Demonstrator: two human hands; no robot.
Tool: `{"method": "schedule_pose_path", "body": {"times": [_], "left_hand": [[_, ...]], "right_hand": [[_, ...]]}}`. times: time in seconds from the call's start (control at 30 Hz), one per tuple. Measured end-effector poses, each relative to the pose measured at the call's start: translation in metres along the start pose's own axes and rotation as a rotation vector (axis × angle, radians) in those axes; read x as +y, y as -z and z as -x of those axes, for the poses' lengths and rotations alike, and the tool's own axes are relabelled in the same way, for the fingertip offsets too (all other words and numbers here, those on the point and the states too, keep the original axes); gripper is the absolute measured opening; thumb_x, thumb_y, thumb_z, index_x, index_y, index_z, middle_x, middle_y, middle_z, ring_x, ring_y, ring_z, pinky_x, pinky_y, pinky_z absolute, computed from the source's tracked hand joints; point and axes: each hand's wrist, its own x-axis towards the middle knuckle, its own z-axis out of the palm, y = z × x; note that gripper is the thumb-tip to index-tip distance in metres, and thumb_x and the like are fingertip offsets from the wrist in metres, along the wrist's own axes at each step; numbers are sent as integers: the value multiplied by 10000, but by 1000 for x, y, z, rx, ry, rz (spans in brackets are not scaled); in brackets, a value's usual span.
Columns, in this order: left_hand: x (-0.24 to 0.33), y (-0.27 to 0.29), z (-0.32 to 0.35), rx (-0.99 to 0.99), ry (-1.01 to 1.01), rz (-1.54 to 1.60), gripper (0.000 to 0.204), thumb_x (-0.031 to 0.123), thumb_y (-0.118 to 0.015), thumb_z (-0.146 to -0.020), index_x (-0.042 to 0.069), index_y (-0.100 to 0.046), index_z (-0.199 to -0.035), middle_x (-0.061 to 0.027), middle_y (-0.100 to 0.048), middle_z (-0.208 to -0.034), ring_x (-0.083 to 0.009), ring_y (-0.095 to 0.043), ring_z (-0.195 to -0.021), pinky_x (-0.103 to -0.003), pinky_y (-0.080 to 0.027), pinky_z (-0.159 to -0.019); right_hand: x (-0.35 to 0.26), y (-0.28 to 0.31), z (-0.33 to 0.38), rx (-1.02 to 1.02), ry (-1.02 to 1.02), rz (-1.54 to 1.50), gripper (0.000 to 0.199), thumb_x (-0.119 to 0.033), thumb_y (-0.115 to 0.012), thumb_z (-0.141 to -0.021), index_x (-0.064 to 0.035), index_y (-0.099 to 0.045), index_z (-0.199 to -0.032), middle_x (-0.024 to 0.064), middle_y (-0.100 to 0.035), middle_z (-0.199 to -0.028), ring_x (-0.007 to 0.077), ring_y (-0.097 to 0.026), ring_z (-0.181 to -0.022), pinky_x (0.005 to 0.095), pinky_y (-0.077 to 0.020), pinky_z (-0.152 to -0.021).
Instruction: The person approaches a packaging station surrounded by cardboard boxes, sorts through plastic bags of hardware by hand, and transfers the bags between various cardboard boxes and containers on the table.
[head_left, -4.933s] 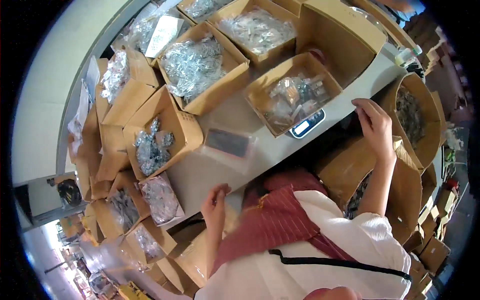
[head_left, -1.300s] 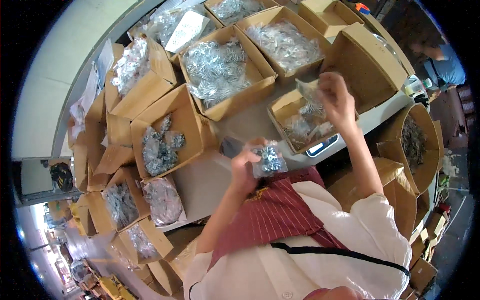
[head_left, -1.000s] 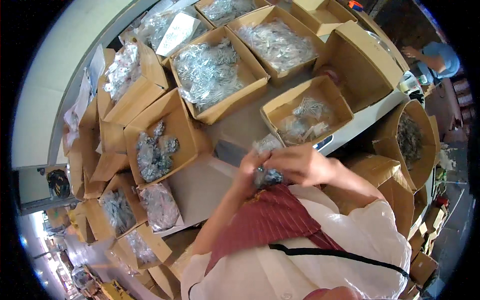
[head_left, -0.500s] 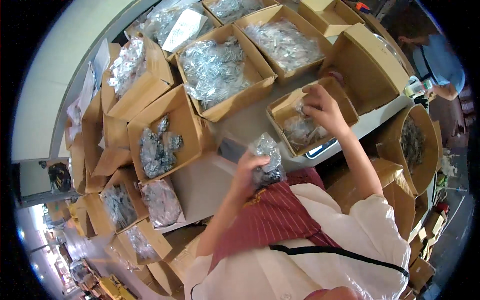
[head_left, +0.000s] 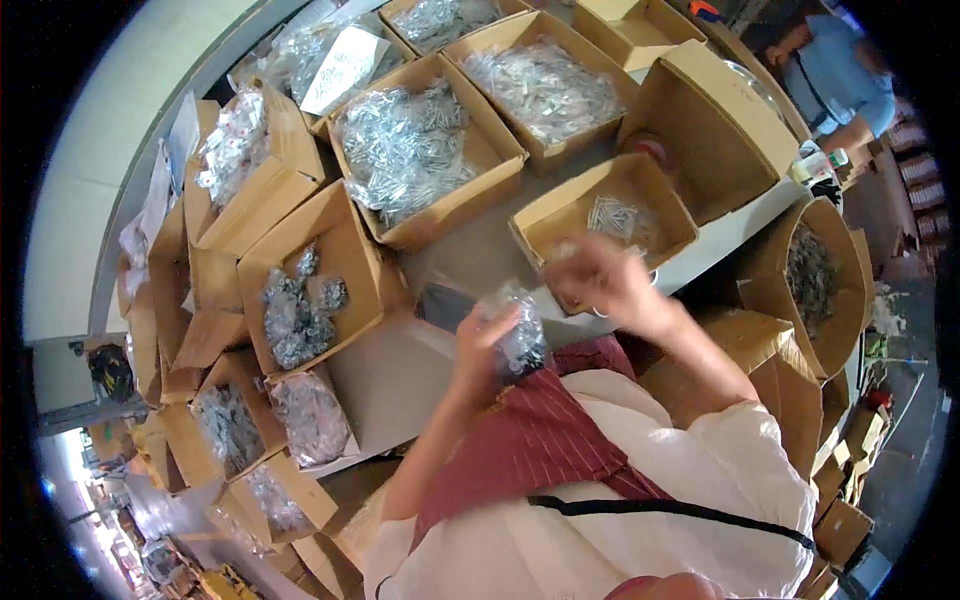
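My left hand (head_left: 486, 345) is closed around a clear plastic bag (head_left: 522, 338) with dark and silvery small parts inside, just in front of the red striped apron. My right hand (head_left: 605, 283) hovers over the near edge of a small open carton (head_left: 535, 215). Its fingers are bent and smeared by motion, so I cannot make out whether anything is between them. Inside that carton lies a clear bag of silvery metal pins or screws (head_left: 615, 217).
Several cartons of bagged parts surround the grey table (head_left: 375, 405). One holds bagged silvery pieces (head_left: 400, 150), another dark metal clusters (head_left: 298, 310). A taller carton (head_left: 715, 135) stands behind the small one. At the far right is another person in blue (head_left: 840, 80).
My right hand has come out of the small carton, toward my left hand. The pins in the carton now show. My left hand still grips its bag. The whole view has shifted slightly.
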Motion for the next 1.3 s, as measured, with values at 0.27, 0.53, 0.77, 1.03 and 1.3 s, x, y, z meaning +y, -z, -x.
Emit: {"method": "schedule_pose_path", "body": {"times": [0.27,0.53,0.77,1.03,1.3], "left_hand": [[-6,12,-10,-79,19,56,375,140,-676,-816,10,-575,-1153,-50,-638,-963,-136,-607,-811,-289,-496,-728],[8,0,-3,-232,3,413,487,194,-570,-826,-58,-491,-1236,-159,-620,-1145,-302,-651,-948,-359,-546,-780],[-5,27,-14,-482,124,232,498,243,-553,-819,-64,-523,-1210,-167,-628,-1117,-272,-632,-1001,-376,-548,-780],[1,16,0,-341,78,238,560,343,-573,-762,-3,-524,-1201,-172,-611,-1121,-262,-627,-913,-365,-542,-743],[5,9,-11,-487,51,341,728,209,-622,-727,39,-391,-1396,-194,-552,-1219,-272,-599,-1027,-380,-505,-878]], "right_hand": [[109,75,-46,188,16,1002,512,-58,-631,-746,-19,-446,-1221,238,-621,-1028,426,-573,-1003,491,-451,-850],[-6,51,-17,519,135,427,411,-76,-643,-791,-72,-504,-1178,142,-655,-885,308,-667,-833,388,-528,-712],[-11,13,-2,-88,108,94,461,-68,-674,-816,-15,-514,-1245,146,-660,-945,268,-668,-895,387,-525,-779],[91,67,-45,80,-209,1136,745,-27,-629,-716,16,-291,-1379,247,-604,-1070,351,-596,-1043,445,-500,-842],[-9,63,-26,389,30,431,616,-145,-718,-764,-51,-395,-1279,159,-669,-862,334,-672,-811,431,-526,-701]]}}
